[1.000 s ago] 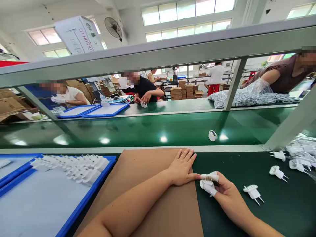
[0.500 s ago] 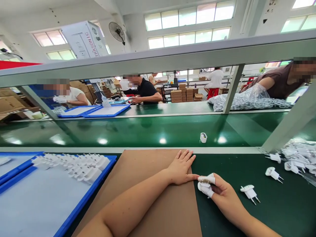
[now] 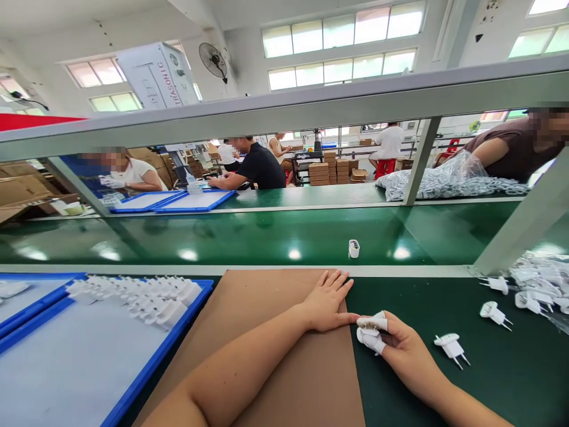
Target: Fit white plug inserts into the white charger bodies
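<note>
The near surface [image 3: 489, 379] is a matte dark green mat, edged on the far side by a pale strip and then a glossy green conveyor belt [image 3: 249, 237] that mirrors the ceiling lights and carries 1 small white housing [image 3: 354, 248]. A grey metal frame [image 3: 284, 112] crosses overhead, with high windows [image 3: 342, 29] and a wall fan [image 3: 213, 59] beyond it; across the belt a person in a black top [image 3: 262, 169] and others work at their own side, beside a crinkled clear bag of parts [image 3: 448, 178]. A flat brown cardboard sheet [image 3: 267, 308] lies on the mat between a blue-rimmed tray [image 3: 155, 357], which holds rows of white moulded pieces [image 3: 146, 299], and the bare mat on the right. The left hand [image 3: 326, 299] lies palm down on the sheet's far right corner, forearm angled across it, fingers straight and slightly spread, its grip released. The right hand [image 3: 400, 350] rests on the mat just beside that edge, fingers curled inward, white cots on its fingertips [image 3: 372, 323], which meet the left thumb; whether its grip pinches anything I cannot tell. A white 2-pin plug [image 3: 451, 345] lies near its knuckles, with 2 more plugs [image 3: 493, 311] farther right, close to a heap of plugs [image 3: 537, 284].
</note>
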A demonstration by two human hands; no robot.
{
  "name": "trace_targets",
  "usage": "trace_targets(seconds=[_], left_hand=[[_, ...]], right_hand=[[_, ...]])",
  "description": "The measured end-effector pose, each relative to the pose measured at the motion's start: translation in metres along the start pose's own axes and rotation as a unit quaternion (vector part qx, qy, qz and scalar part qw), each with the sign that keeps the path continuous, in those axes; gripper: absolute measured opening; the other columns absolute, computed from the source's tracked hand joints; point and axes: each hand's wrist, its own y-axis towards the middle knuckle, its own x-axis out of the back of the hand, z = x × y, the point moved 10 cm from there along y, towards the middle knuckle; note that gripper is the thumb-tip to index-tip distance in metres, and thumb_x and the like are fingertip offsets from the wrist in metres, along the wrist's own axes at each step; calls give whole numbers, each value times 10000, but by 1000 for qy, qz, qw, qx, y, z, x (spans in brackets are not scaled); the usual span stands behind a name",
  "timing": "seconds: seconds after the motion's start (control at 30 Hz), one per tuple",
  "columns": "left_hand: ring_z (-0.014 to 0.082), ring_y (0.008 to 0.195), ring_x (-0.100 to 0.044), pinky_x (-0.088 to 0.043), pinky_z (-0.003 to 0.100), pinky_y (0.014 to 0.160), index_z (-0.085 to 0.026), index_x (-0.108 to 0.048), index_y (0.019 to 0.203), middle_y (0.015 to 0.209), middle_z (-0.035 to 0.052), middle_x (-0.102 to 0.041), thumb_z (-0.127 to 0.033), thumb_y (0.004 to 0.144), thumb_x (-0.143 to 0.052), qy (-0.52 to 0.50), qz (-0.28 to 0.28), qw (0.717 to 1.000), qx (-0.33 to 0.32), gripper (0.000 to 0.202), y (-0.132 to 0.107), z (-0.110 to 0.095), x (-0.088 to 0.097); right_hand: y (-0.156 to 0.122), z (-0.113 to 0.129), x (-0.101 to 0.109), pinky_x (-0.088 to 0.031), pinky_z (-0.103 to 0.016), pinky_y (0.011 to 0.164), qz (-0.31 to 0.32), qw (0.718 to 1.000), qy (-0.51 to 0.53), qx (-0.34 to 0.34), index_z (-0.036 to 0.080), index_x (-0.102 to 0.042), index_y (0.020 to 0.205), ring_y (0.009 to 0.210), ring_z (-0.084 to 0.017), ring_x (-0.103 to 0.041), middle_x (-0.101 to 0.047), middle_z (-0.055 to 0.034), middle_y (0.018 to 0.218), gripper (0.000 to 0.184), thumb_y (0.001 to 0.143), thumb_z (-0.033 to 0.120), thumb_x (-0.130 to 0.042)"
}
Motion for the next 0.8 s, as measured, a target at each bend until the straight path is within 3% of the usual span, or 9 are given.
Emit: trace_targets(seconds=[0.23,0.43,0.67,0.8], left_hand=[[305,1621,-39,-41,557,1328,-198,-260,1655,1730,105,-124,-845,935,-363,-5,4,1000,4,973,0,0,0],[327,1618,-58,-61,577,1325,-201,-270,1654,1727,112,-136,-858,912,-409,2,0,1000,7,1001,1,2,-3],[318,1615,-104,-73,564,1329,-233,-302,1645,1724,114,-170,-816,927,-460,8,-17,1000,4,938,0,1,-2],[324,1615,-104,-86,556,1327,-237,-283,1647,1734,131,-137,-757,905,-572,-41,-26,999,9,951,-2,7,-1]], right_hand=[[1,-2,1,-581,-343,876,-1,1000,3,7,274,-852,966,867,-210,-640,-628,-57,932,441,706,631,-860],[0,0,0,-546,-315,741,-8,998,-52,41,280,-849,993,796,-193,-613,-620,-42,857,350,789,561,-803],[1,-6,-2,-550,-332,784,-1,997,-56,46,256,-831,1019,829,-202,-624,-621,-49,896,336,834,523,-749],[1,-4,-3,-540,-318,762,5,997,-51,53,242,-820,1014,807,-191,-610,-590,-35,872,334,835,517,-761]])
